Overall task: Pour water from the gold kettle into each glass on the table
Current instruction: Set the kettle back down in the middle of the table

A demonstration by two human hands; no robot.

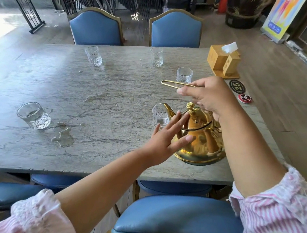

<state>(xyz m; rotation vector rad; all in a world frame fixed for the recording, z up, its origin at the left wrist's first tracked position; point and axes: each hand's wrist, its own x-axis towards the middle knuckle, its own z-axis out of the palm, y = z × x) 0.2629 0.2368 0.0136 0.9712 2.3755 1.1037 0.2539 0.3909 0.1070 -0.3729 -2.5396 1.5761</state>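
Note:
The gold kettle (199,139) is tilted toward a small glass (160,115) near the table's front right, and a thin stream of water falls from its spout into that glass. My right hand (209,96) grips the kettle's thin gold handle above the lid. My left hand (163,140) presses its straight fingers against the kettle's left side. Several other cut glasses stand around: one at the left (34,115) holding water, two at the far side (93,56) (157,57), one at the right (184,75).
Water puddles (64,136) lie on the grey stone table (88,89). A wooden tissue box (224,61) and a round number tag (237,86) sit at the right edge. Blue chairs (96,28) surround the table; one seat (175,213) is right below me.

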